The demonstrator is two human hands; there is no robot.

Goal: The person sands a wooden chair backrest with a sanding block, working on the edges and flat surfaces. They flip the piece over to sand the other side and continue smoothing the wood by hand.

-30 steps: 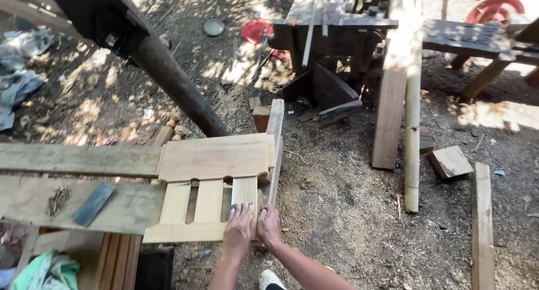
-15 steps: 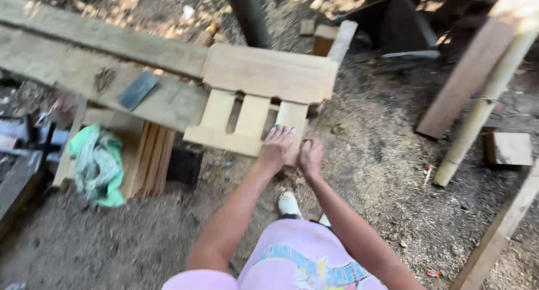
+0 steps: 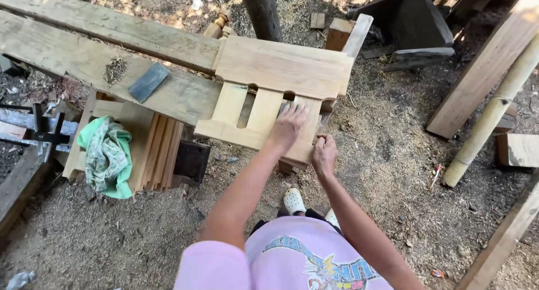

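Since the frame half a second back, the view has swung a bit so the slatted wooden panel (image 3: pixel 269 93) sits closer to centre frame, and the left hand (image 3: pixel 287 127) has slid up onto the slats instead of sitting at the bottom edge.

Biggest stuff first: two long weathered planks (image 3: pixel 101 48) run from upper left toward the middle, and the panel rests on their right end, centre frame. It's pale fresh-cut wood, a wide board on top, three short slats below, then a bottom rail.

From where I'm watching, the left arm reaches up from the bottom centre, palm down, fingers spread flat over the right-hand slat, so it's pressing, not clasping anything. The right hand (image 3: pixel 324 154) is just right of it, fingers curled and pinched on the panel's lower right corner.

Left of centre there's a stack of thin boards (image 3: pixel 160 149) with a green cloth (image 3: pixel 106 155) draped over it. A pale pole (image 3: pixel 494 110) leans at right. A dark flat block (image 3: pixel 148 81) lies on the near plank beside a small pile of shavings (image 3: pixel 115 70).

The panel's lower right corner is covered by the hands, and I can't make out what's under it.
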